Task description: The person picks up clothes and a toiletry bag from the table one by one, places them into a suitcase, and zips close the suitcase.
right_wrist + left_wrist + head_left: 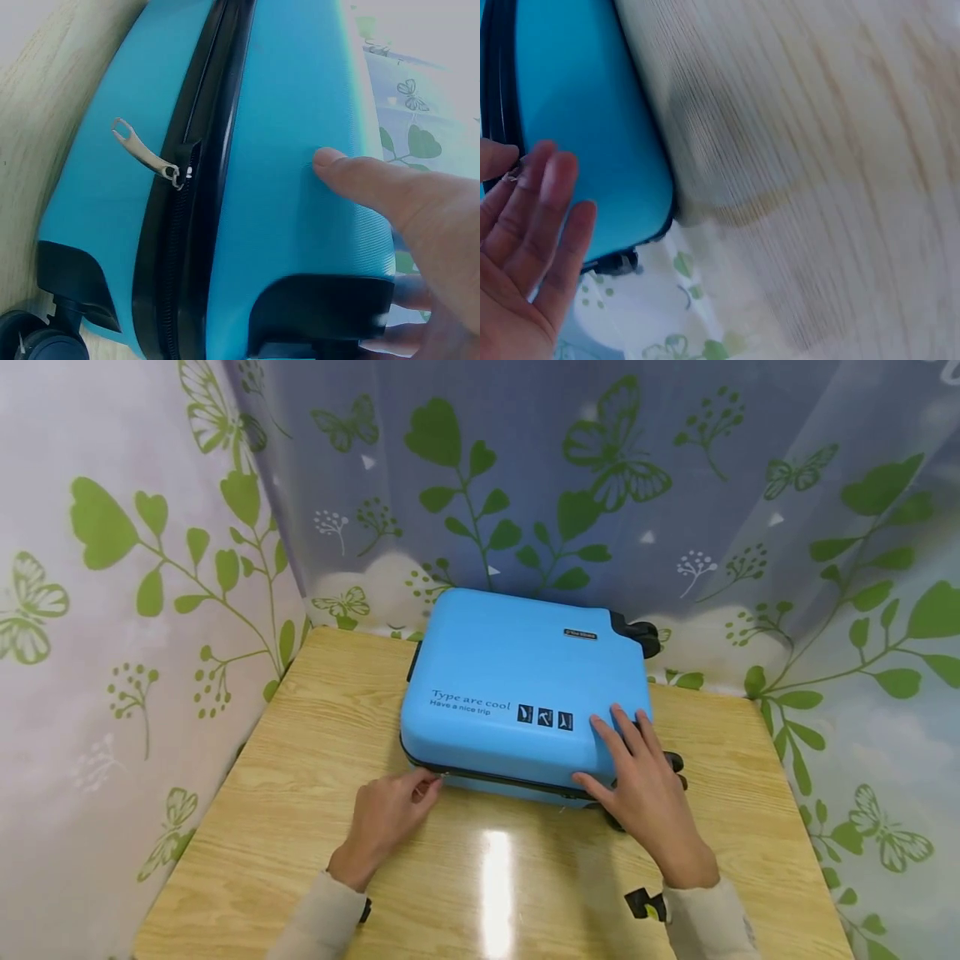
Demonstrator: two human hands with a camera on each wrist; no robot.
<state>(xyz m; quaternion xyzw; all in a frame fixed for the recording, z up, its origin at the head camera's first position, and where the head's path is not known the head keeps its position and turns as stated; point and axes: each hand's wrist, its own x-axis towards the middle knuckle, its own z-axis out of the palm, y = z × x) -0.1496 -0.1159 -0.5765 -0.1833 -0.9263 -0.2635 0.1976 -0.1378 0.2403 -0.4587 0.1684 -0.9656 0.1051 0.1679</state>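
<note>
The left hand [393,814] pinches a small metal zipper pull [511,176] between thumb and forefinger, the other 3 fingers extended loosely beside it. The right hand [648,785] lies spread with straight fingers on the lid's near right corner, thumb tip against the plastic.

Under both is a light blue suitcase [517,668], lying flat towards the back of the bench, its wheeled end to the right. Its shell is hard, with rounded corners, a dull sheen on the lid and fine ribbing on the side. A black zipper band [199,97] runs around the side between 2 glossy raised edges. Another metal pull [142,154], slim and forked at the tip, hangs near the right end. Smooth black corner guards [322,307] cap that end, where round black wheels [643,637] stick out. The lid carries dark lettering [471,703], 3 square pictograms [545,717] and 1 narrow nameplate [580,634].

The bench [300,760] has pale yellow wood grain and a glossy surface with 1 bright streak of reflected light. A draped cloth [525,485] printed with green leaves and butterflies encloses the back and both sides, close behind the suitcase. The right hand covers the suitcase's near right corner in the head view; the left fingers partly hide the pinched pull.
</note>
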